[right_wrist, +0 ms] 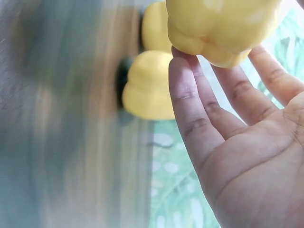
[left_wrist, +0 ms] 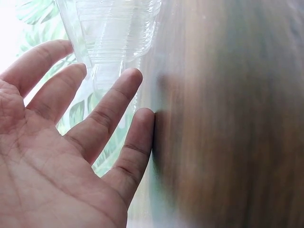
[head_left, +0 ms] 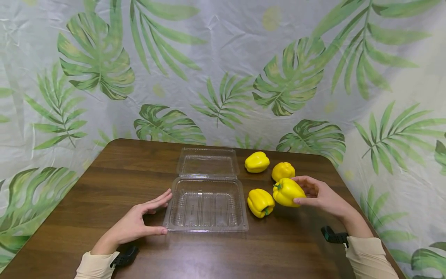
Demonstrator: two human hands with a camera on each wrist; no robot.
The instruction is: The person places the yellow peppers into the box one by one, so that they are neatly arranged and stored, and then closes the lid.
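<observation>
My right hand (head_left: 324,197) grips a yellow bell pepper (head_left: 288,192) between thumb and fingers, its green stem pointing left. In the right wrist view the pepper (right_wrist: 221,28) is held at the fingertips, seemingly raised off the table. A clear plastic clamshell container (head_left: 205,209) lies opened flat in the middle, its lid (head_left: 209,162) folded back toward the wall. Beside the container's left edge is my left hand (head_left: 134,223), fingers extended and thumb near the front corner. In the left wrist view, fingertips of the left hand (left_wrist: 71,128) reach the container's rim (left_wrist: 73,40).
Three more yellow bell peppers lie right of the container: one at the back (head_left: 257,162), one behind the held pepper (head_left: 283,171), one close to the container's right side (head_left: 260,203). The brown wooden table (head_left: 122,174) ends before a leaf-patterned cloth (head_left: 226,58).
</observation>
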